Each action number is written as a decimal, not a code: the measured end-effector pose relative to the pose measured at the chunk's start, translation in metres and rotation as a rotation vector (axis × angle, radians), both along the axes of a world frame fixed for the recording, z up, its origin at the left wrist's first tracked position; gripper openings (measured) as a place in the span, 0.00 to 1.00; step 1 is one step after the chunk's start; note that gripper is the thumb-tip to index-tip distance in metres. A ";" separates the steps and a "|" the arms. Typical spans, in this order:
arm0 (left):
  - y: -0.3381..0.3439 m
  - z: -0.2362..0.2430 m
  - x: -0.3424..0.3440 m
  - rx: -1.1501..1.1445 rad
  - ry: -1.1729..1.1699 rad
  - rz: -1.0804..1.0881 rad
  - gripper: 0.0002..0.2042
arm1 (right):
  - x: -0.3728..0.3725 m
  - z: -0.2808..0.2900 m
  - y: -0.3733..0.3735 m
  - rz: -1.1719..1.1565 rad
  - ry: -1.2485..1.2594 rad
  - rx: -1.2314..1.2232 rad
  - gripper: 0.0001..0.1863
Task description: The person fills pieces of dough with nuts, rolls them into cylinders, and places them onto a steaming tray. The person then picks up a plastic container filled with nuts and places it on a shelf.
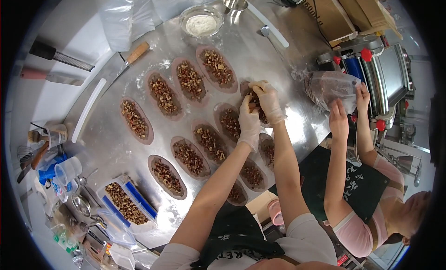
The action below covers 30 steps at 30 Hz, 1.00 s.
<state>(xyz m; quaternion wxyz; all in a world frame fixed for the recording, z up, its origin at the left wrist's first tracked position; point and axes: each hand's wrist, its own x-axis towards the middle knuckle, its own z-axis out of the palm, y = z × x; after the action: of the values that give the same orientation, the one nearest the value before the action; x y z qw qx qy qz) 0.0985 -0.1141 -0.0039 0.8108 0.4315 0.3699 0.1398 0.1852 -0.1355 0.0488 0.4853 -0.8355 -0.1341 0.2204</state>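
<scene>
Both of my hands wear thin pale gloves and work at one oval of purplish-brown dough (245, 87), topped with chopped nuts and dried fruit, right of the table's middle. My left hand (249, 123) is closed, its fingertips pinching at the near left side of this dough. Across from it, my right hand (268, 101) also pinches, thumb and fingers together at the dough's upper right edge. The gloves cover much of that piece. Several similar flat ovals lie around it, among them a nut-topped oval (229, 123) just left of my left hand.
A co-worker's bare hands (348, 103) hold a clear plastic bag (327, 91) at the right, beside a metal machine (385, 79). A bowl of white flour (201, 25) stands at the back. A tub of chopped nuts (124, 202) sits front left; a wooden-handled knife (134, 54) lies far left.
</scene>
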 end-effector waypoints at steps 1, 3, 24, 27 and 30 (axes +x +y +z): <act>0.001 0.000 -0.001 0.033 -0.003 0.001 0.22 | 0.003 -0.005 -0.003 -0.001 -0.006 0.002 0.10; 0.005 0.004 -0.004 0.083 0.035 0.015 0.19 | 0.008 -0.015 -0.013 -0.053 0.020 0.034 0.10; 0.002 0.010 -0.035 1.633 0.372 -0.470 0.08 | -0.027 -0.026 -0.087 -0.671 0.434 0.611 0.09; -0.004 0.016 -0.031 1.547 0.330 -0.458 0.07 | -0.029 -0.017 -0.085 -0.652 0.434 0.609 0.09; -0.007 0.019 -0.026 1.344 0.214 -0.387 0.07 | -0.038 -0.020 -0.074 -0.574 0.405 0.473 0.09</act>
<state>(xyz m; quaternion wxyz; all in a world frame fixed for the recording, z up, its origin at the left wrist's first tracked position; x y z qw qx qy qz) 0.0729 -0.1213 0.0151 0.3385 0.9080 0.1977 0.1480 0.1472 -0.2097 0.0287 0.7218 -0.6443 0.1553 0.1993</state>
